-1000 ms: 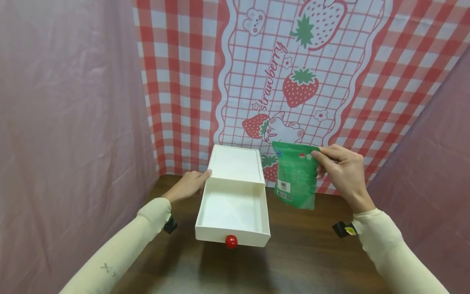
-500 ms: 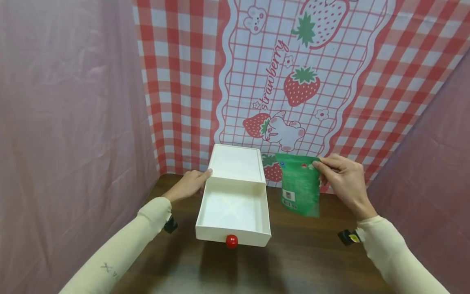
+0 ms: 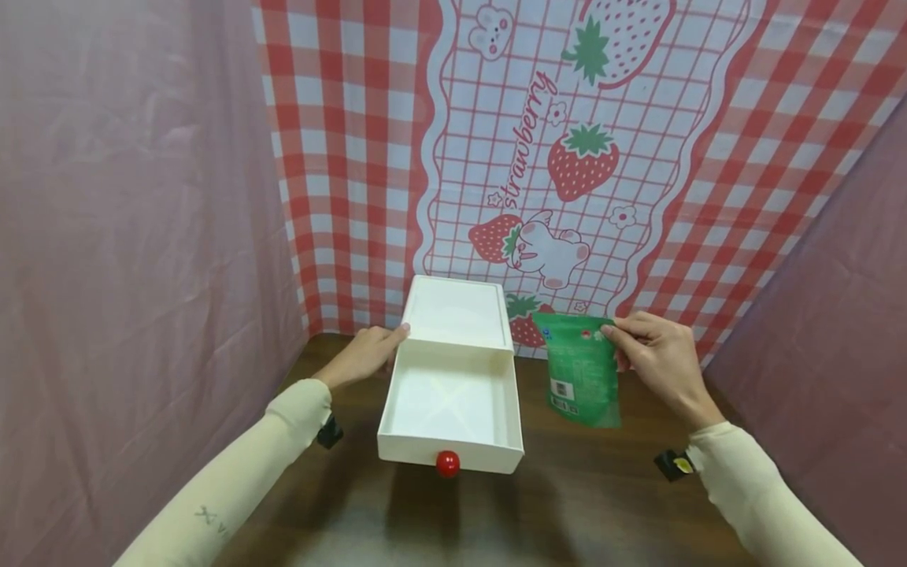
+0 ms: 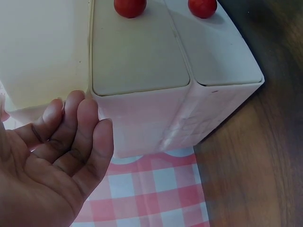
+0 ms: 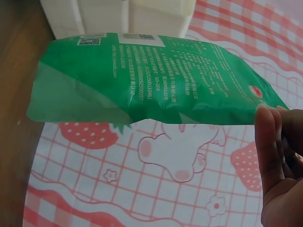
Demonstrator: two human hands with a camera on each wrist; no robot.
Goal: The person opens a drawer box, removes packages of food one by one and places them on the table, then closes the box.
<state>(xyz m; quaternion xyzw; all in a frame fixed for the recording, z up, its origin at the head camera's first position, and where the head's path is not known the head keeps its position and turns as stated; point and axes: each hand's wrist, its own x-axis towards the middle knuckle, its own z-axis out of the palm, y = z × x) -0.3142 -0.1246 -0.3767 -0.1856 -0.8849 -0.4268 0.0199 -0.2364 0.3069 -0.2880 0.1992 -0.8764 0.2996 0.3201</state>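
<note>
A white drawer unit stands at the middle of the table, its top drawer pulled out and nothing seen inside. A red round knob sits on that drawer's front. My left hand rests against the unit's left side near the top edge; in the left wrist view its fingers are extended, lightly bent, beside the white wall. To the right of the unit, my right hand pinches a green pouch by its top corner between thumb and fingers. The pouch hangs in the air, printed side showing.
Two lower drawers with red knobs are pushed in below. Behind the unit hangs a red and white checked strawberry cloth. Pink curtains stand at both sides. The tabletop is dark wood.
My right hand has lowered the green pouch and shifted it slightly right, away from the unit. My left hand and the pulled-out drawer have stayed in place.
</note>
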